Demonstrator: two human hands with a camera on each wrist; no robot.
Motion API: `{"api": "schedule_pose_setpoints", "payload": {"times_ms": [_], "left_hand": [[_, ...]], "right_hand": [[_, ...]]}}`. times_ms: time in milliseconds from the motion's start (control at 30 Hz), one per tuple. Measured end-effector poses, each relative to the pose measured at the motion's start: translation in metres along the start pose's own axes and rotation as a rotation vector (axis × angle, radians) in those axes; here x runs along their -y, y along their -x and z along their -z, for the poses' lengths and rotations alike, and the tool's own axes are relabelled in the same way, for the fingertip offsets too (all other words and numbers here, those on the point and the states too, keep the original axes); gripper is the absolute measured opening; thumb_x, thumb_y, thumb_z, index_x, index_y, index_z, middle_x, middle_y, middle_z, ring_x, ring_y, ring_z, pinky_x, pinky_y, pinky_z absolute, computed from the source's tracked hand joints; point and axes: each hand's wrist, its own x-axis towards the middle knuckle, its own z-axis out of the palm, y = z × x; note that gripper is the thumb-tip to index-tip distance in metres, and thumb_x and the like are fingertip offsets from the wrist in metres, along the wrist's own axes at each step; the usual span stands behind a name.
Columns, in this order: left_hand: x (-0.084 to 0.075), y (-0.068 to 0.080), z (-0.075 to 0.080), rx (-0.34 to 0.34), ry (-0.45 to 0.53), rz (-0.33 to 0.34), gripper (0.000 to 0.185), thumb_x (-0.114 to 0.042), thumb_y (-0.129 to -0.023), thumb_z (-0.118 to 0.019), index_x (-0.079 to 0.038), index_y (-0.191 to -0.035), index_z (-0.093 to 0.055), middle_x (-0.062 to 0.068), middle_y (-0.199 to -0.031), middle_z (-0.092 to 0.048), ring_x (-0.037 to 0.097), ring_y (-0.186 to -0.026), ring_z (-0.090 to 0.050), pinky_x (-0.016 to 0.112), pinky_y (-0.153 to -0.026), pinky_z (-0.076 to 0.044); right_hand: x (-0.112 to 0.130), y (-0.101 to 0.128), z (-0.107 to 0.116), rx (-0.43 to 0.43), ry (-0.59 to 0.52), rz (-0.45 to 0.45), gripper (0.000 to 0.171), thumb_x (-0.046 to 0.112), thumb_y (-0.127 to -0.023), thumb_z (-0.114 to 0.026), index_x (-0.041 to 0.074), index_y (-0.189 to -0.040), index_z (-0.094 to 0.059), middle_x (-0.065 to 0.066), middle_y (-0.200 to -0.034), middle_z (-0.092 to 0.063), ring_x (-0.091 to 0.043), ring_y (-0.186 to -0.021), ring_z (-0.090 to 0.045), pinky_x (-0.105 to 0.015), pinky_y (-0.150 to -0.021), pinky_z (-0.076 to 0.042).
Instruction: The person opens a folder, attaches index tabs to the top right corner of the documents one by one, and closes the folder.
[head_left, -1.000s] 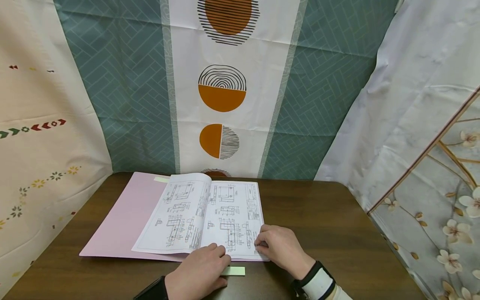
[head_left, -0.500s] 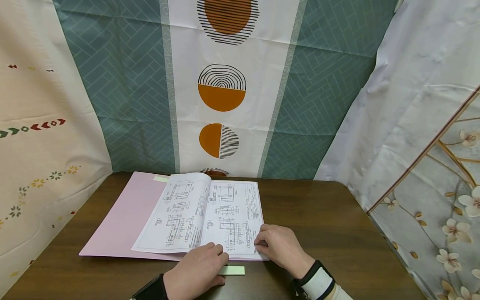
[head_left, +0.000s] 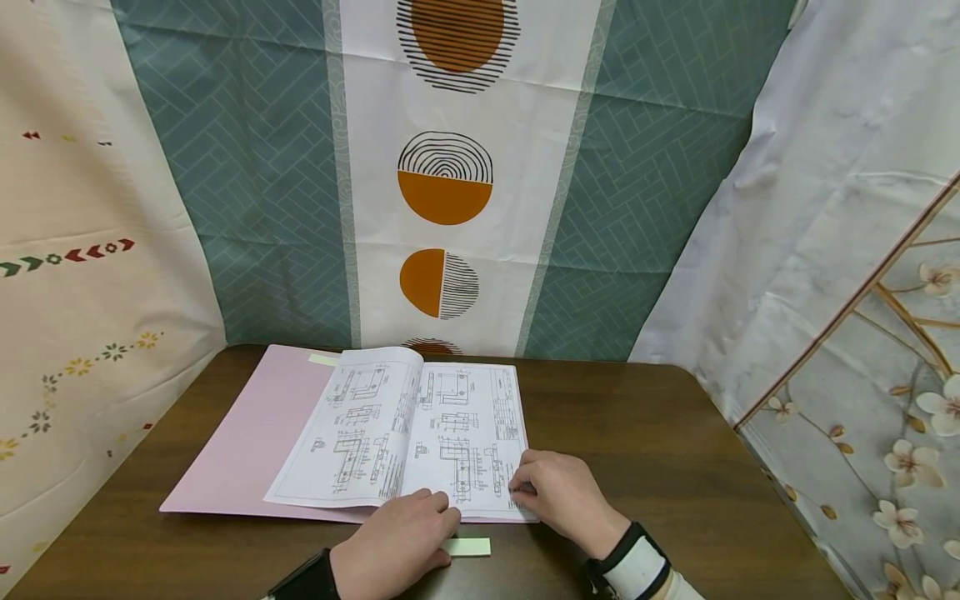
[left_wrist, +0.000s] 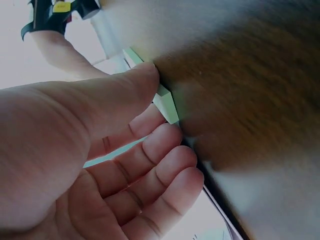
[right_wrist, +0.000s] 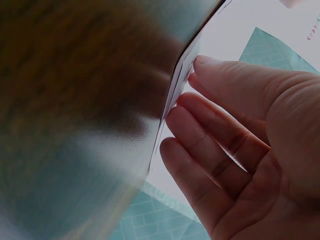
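Note:
A booklet of technical drawings (head_left: 468, 408) lies spread out inside a pink folder (head_left: 240, 442) on the brown table. My left hand (head_left: 397, 537) is by its lower edge, in front of the middle. Its thumb and forefinger pinch a thin light-green pad of sticky notes (left_wrist: 167, 106), whose right end shows past the fingers in the head view. At the lower right corner of the right-hand page, my right hand (head_left: 566, 500) has thumb and forefinger together on the page edge. In the right wrist view its other fingers (right_wrist: 187, 167) lie loosely bent along the booklet's edge.
A pale green sticky tab (head_left: 323, 359) is at the top of the folder's left cover. The table (head_left: 645, 425) reaches right and behind the booklet to patterned cloth hangings (head_left: 285, 183). Black bands are on both wrists.
Hardly anything differs. The head view shifts by a few pixels, and the left hand and the green pad move very slightly; the right hand and pages stay put.

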Motion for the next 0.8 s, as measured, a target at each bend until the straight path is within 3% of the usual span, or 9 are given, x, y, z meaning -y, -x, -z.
{"api": "schedule_pose_setpoints", "payload": {"times_ms": [300, 600, 800], "left_hand": [[-0.005, 0.0, 0.005, 0.029, -0.033, 0.015, 0.023, -0.029, -0.093, -0.09, -0.017, -0.1, -0.072, -0.008, -0.081, -0.059, 0.007, -0.071, -0.052, 0.028, -0.064, -0.046], [-0.009, -0.001, 0.011, 0.075, 0.013, 0.014, 0.02, -0.026, -0.096, -0.087, -0.015, -0.104, -0.072, -0.008, -0.081, -0.06, 0.005, -0.069, -0.05, 0.027, -0.064, -0.047], [-0.008, -0.001, 0.013, 0.069, 0.043, 0.009, 0.018, -0.025, -0.097, -0.086, -0.016, -0.104, -0.071, -0.01, -0.079, -0.058, 0.003, -0.069, -0.049, 0.025, -0.064, -0.046]], "right_hand": [[0.0, 0.0, -0.002, -0.01, 0.005, 0.008, 0.013, 0.023, -0.086, -0.098, 0.019, -0.091, -0.087, 0.012, -0.087, -0.07, -0.002, -0.071, -0.054, -0.027, -0.067, -0.052], [-0.001, 0.001, -0.002, -0.019, 0.001, 0.013, 0.012, 0.022, -0.086, -0.098, 0.02, -0.091, -0.087, 0.013, -0.087, -0.07, -0.001, -0.072, -0.055, -0.027, -0.067, -0.053], [-0.001, 0.001, -0.002, -0.022, 0.0, 0.014, 0.012, 0.021, -0.086, -0.098, 0.02, -0.09, -0.087, 0.013, -0.087, -0.07, -0.001, -0.071, -0.054, -0.027, -0.067, -0.053]]}}
